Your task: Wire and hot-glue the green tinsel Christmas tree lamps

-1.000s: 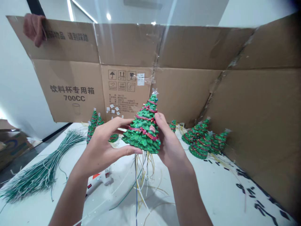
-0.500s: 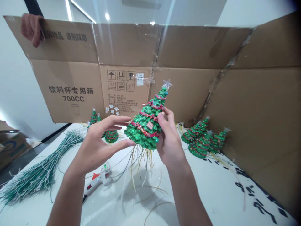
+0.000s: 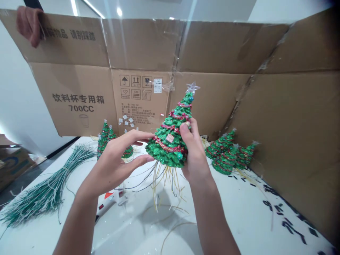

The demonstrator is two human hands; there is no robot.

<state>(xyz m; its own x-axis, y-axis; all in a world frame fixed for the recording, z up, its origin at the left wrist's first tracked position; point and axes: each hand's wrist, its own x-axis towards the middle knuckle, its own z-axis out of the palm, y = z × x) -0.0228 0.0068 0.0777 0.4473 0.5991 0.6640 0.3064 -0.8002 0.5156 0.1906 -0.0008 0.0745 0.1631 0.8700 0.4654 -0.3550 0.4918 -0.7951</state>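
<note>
A green miniature Christmas tree [image 3: 170, 143] with red garlands, a small pink square and a clear star on top is held tilted to the right above the table. My right hand [image 3: 195, 152] grips its right side, thumb in front and fingers behind. My left hand [image 3: 119, 159] pinches loosely at the lower left edge, fingertips behind it and thumb under the rim. Thin yellow and dark wires [image 3: 166, 177] hang from the tree's underside. Below my left hand lies a white glue gun [image 3: 113, 199], partly hidden by the wrist.
A bundle of green and white wires [image 3: 53, 187] lies at the left. More small trees stand behind my left hand [image 3: 105, 136] and at the right [image 3: 225, 156]. Cardboard walls [image 3: 212, 95] enclose the back and right. Black bits [image 3: 278, 209] are scattered along the table's right edge.
The tree has shifted slightly right and turned a little, with both hands following it. The camera view has tilted slightly, so the background sits a bit higher.
</note>
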